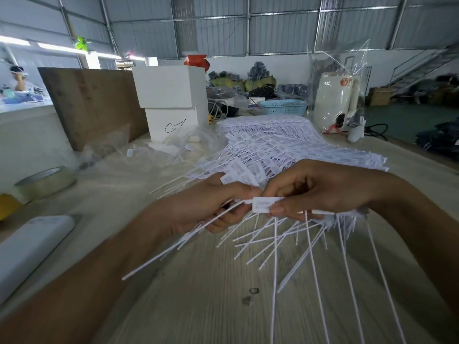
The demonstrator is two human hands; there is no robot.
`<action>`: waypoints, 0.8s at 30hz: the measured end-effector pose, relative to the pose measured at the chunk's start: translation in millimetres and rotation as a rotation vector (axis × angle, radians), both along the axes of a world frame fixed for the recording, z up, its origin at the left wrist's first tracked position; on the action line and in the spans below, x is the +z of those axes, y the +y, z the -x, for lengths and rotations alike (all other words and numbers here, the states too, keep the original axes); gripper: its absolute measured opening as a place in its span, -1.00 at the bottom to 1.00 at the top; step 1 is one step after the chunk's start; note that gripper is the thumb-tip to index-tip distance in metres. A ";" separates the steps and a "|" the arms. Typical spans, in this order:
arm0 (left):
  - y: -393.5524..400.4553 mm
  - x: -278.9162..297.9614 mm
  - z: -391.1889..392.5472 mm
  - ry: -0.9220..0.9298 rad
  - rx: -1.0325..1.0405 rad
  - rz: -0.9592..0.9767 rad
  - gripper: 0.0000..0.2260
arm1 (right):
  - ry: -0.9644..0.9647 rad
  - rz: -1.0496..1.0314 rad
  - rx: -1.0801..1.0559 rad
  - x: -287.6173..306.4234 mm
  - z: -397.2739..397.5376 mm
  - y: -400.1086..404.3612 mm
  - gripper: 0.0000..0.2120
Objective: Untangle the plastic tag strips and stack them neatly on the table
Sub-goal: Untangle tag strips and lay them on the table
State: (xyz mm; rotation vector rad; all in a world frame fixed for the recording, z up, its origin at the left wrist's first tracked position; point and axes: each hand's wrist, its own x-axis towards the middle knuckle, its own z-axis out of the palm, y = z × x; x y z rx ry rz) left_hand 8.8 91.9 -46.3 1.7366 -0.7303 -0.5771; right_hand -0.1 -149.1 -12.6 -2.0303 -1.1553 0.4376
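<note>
Head view: our left hand (206, 207) grips a strip bundle (280, 234); right hand (320, 192) pinches one tag (260, 204). Untangling underway; next, draw it free toward the stack (285, 145).

Tag strips (273, 234): thin white plastic, smooth. Table (198, 281): pale wood-grain, matt. Tape roll (44, 181) at left edge: glossy.

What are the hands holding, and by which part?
Both the left hand and right hand pinch white plastic tag strips at their flat label ends.

head-mounted view, down over table (203, 281)
</note>
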 end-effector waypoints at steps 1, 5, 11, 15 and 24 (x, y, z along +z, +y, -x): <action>-0.1 -1.2 -0.4 0.006 -0.027 -0.005 -0.61 | 0.032 0.000 0.021 -0.6 -0.4 0.6 -0.83; 12.4 4.0 -5.2 0.178 -0.151 0.075 -0.66 | 0.104 0.070 0.041 -1.1 -2.6 -13.5 -0.91; 18.1 -2.2 -19.0 -0.121 0.419 0.251 -0.62 | -0.096 -0.014 -0.255 -4.1 -3.0 -27.2 -0.80; -11.1 -17.0 -12.0 -0.179 0.475 0.182 -0.59 | -0.008 -0.060 -0.258 -9.8 -5.5 -0.6 -0.82; -24.4 -18.2 -3.4 -0.256 0.475 0.112 -0.59 | -0.025 -0.190 -0.378 -26.0 -6.0 22.6 -0.71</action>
